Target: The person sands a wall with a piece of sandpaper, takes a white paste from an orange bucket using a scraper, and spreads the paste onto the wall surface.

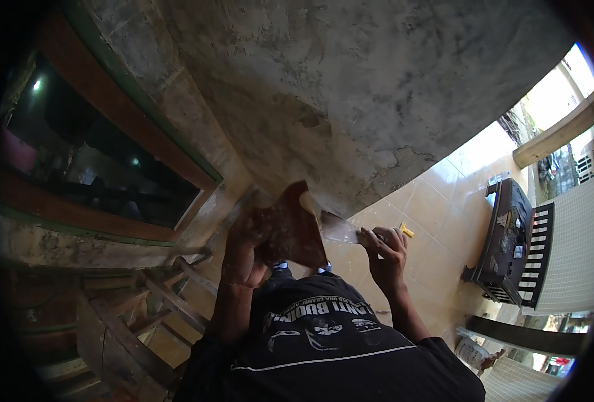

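Observation:
My left hand [243,244] is closed around a reddish-brown flat board [295,231], held up in front of my body. The board has an uneven outline and a pale edge on its right side. In my right hand [387,251] is a scraper with a broad, whitish-smeared blade [340,229]. Its blade points left, and its tip is close beside the board's right edge; whether they touch I cannot tell. A small yellow piece [406,230] shows just past my right fingers, perhaps the handle's end or something on the floor.
A patchy grey plastered wall [377,87] rises ahead, with a wood-framed window [102,147] to the left. Wooden furniture [129,328] stands near left. Over the tiled floor [438,208], a dark slatted bench [511,234] and a white bucket [471,352] stand on the right.

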The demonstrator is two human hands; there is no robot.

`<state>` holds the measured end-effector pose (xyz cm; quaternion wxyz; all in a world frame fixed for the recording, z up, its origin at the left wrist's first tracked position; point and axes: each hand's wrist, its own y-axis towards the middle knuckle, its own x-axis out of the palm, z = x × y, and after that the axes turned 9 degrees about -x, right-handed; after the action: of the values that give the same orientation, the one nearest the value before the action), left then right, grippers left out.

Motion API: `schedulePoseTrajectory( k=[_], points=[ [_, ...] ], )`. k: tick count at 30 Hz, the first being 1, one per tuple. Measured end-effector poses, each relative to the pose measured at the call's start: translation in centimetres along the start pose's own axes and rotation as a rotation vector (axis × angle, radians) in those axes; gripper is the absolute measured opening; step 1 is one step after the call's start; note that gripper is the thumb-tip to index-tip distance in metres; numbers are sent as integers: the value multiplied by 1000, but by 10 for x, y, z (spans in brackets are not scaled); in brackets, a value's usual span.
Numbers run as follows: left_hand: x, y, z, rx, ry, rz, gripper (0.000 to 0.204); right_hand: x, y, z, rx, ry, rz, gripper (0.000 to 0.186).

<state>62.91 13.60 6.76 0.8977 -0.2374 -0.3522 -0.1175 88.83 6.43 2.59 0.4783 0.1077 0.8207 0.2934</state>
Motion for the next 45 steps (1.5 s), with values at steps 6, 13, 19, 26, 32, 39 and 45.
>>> schedulePoseTrajectory(
  k=[6, 13, 19, 26, 32, 39, 45],
  points=[
    [6, 10, 19, 299, 173, 171, 25, -14, 4, -23, 653, 811, -29, 20],
    [-6, 0, 9, 468, 674, 102, 20, 0, 25, -47, 756, 1112, -312, 37],
    [-26, 0, 8, 301, 856, -36, 17, 16, 36, -53, 703, 1128, -210, 37],
    [-59, 27, 32, -283, 95, -159, 26, 66, 17, -58, 254, 168, 130, 40],
    [-82, 37, 54, -447, 56, -161, 26, 70, -3, -52, 218, -198, 136, 33],
    [-103, 86, 54, -108, -208, -226, 23, 73, -40, -59, 552, 8, 161, 34],
    [-68, 125, 14, 341, 110, 273, 30, 56, -60, -64, 607, -75, 39, 40]
  ],
)
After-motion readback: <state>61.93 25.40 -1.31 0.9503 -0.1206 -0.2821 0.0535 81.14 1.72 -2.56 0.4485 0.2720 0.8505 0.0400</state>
